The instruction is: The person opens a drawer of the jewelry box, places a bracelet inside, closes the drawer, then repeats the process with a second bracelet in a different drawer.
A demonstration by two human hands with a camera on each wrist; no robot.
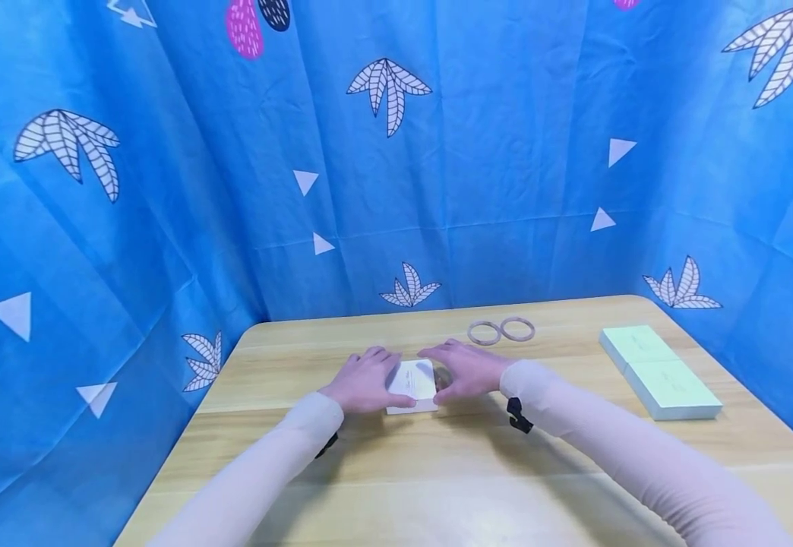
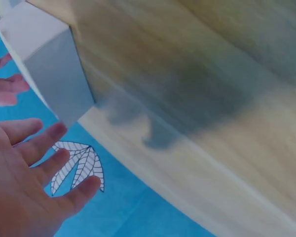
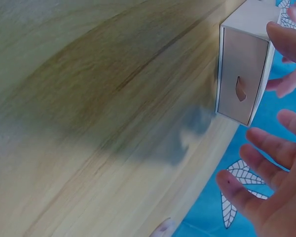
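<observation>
A small white box (image 1: 413, 380) with faint print on top lies on the wooden table between the two hands. My left hand (image 1: 369, 381) is at its left side, fingers spread, the thumb over the near edge in the head view. At the right side my right hand (image 1: 468, 370) curves loosely, fingers apart. Both wrist views show relaxed, spread fingers close to the box; contact is hard to tell. In the right wrist view the box's end (image 3: 241, 74) looks like a drawer front with a half-moon slot. A brownish patch beside the box is unclear.
Two pale rings (image 1: 484, 333) lie side by side near the table's back edge. Two light green boxes (image 1: 670, 387) stand end to end at the right. A blue patterned curtain (image 1: 492, 152) surrounds the table's (image 1: 437, 494) back and sides.
</observation>
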